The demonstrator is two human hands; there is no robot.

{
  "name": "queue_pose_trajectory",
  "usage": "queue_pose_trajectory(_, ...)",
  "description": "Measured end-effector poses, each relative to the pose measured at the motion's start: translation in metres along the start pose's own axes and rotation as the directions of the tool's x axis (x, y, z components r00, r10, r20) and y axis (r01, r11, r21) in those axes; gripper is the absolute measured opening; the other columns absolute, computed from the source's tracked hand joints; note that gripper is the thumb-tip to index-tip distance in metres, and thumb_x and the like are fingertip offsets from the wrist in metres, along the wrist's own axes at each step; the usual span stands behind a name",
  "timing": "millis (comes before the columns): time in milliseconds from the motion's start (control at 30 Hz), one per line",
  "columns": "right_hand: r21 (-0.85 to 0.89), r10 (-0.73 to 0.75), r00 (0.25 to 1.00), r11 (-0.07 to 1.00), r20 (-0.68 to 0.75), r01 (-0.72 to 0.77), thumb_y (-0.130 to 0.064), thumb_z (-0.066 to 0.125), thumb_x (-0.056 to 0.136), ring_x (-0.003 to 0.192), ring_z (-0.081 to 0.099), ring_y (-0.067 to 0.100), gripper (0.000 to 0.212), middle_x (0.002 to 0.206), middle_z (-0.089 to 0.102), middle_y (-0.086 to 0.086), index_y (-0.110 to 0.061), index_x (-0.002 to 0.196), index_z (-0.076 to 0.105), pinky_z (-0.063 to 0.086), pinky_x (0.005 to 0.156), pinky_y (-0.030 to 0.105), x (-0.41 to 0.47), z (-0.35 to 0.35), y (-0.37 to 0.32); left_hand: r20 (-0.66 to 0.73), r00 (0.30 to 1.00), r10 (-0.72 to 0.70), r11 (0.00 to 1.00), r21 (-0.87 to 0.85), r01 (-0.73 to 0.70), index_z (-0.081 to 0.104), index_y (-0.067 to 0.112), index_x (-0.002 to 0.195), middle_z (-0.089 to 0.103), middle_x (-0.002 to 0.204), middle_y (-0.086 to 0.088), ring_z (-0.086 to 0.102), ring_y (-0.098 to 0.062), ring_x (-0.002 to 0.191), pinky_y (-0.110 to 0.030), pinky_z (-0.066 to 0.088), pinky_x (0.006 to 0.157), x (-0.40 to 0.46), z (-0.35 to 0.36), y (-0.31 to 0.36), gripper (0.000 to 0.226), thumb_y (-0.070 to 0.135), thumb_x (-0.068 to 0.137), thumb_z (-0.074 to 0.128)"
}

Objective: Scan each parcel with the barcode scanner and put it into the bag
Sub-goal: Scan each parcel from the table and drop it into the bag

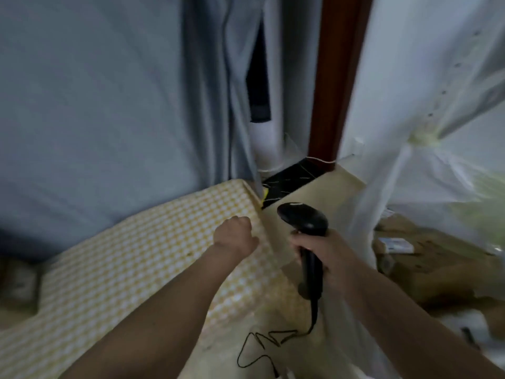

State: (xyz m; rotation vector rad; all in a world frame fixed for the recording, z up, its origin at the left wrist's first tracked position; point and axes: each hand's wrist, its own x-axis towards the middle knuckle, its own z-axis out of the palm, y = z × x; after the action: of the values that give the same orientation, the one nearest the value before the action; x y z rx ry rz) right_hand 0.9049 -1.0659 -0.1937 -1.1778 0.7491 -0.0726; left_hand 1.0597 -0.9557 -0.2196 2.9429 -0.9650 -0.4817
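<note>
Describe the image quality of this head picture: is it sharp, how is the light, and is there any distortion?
Head view: dim, bluish indoor light. Strong motion blur on the curtain and on the clear bag at right. The scanner in the right hand is sharper, and so is the closed left hand. The wide-angle lens bends the checked cloth and tilts the door frame. No glare.

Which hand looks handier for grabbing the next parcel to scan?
Probably the left hand: it is curled but holds nothing, while the right hand already grips the barcode scanner. The cardboard parcels lie on the right, so it must reach across.
</note>
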Motion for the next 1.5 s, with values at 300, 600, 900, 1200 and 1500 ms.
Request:
queue_pose_trajectory(300, -0.237, 0.043, 0.958, 0.971, 0.282, 0.026, -0.002, 0.07, 0.079, 0.057, 0.053, 0.02, 0.006, 0.063, 0.056, 0.011, -0.001, 0.076, 0.065, 0.045, 0.057, 0.028, -0.039, 0.242, 0.036, -0.047, 0.895, -0.443, 0.894, -0.093, 0.438, 0.06, 0.014, 0.117, 0.059, 0.124, -0.007, 0.058, -0.026, 0.112, -0.032, 0.047, 0.087, -0.155, -0.001, -0.273, 0.031, 0.028, 0.091, 0.052)
queue_pose_trajectory(600, -0.304, 0.111, 0.864, 0.951, 0.49, 0.05, 0.001, 0.066, 0.083, 0.066, 0.056, 0.024, 0.002, 0.074, 0.058, 0.015, 0.001, 0.083, 0.064, 0.047, 0.06, 0.031, -0.096, 0.442, 0.114, -0.028, 0.69, -0.723, 0.676, -0.235, 0.699, 0.062, 0.012, 0.112, 0.063, 0.118, -0.009, 0.061, -0.028, 0.108, -0.032, 0.047, 0.08, -0.326, 0.034, -0.463, 0.029, 0.031, 0.092, 0.055)
queue_pose_trajectory(900, -0.377, 0.181, 0.811, 0.925, 0.557, 0.053, -0.001, 0.07, 0.081, 0.069, 0.061, 0.023, 0.01, 0.079, 0.064, 0.015, 0.0, 0.09, 0.067, 0.051, 0.064, 0.03, -0.124, 0.569, 0.15, -0.016, 0.516, -0.857, 0.49, -0.34, 0.803, 0.065, 0.005, 0.103, 0.066, 0.107, -0.014, 0.065, -0.031, 0.095, -0.035, 0.051, 0.076, -0.408, 0.054, -0.559, 0.026, 0.012, 0.092, 0.042)
queue_pose_trajectory(1200, -0.409, 0.205, 0.791, 0.91, 0.577, 0.063, 0.0, 0.071, 0.079, 0.067, 0.062, 0.022, 0.008, 0.083, 0.065, 0.017, -0.001, 0.086, 0.068, 0.05, 0.057, 0.026, -0.082, 0.657, 0.155, -0.016, 0.476, -0.88, 0.441, -0.404, 0.801, 0.066, 0.014, 0.115, 0.068, 0.111, -0.009, 0.066, -0.027, 0.099, -0.036, 0.055, 0.085, -0.386, 0.045, -0.64, 0.029, 0.021, 0.095, 0.048)
queue_pose_trajectory(1500, -0.336, 0.162, 0.796, 0.94, 0.583, 0.056, 0.004, 0.067, 0.08, 0.059, 0.06, 0.021, 0.008, 0.073, 0.063, 0.014, -0.003, 0.08, 0.065, 0.049, 0.055, 0.024, 0.006, 0.739, 0.109, -0.068, 0.519, -0.852, 0.479, -0.503, 0.72, 0.06, 0.023, 0.123, 0.062, 0.124, -0.006, 0.06, -0.024, 0.111, -0.032, 0.049, 0.086, -0.278, -0.016, -0.732, 0.032, 0.021, 0.091, 0.058)
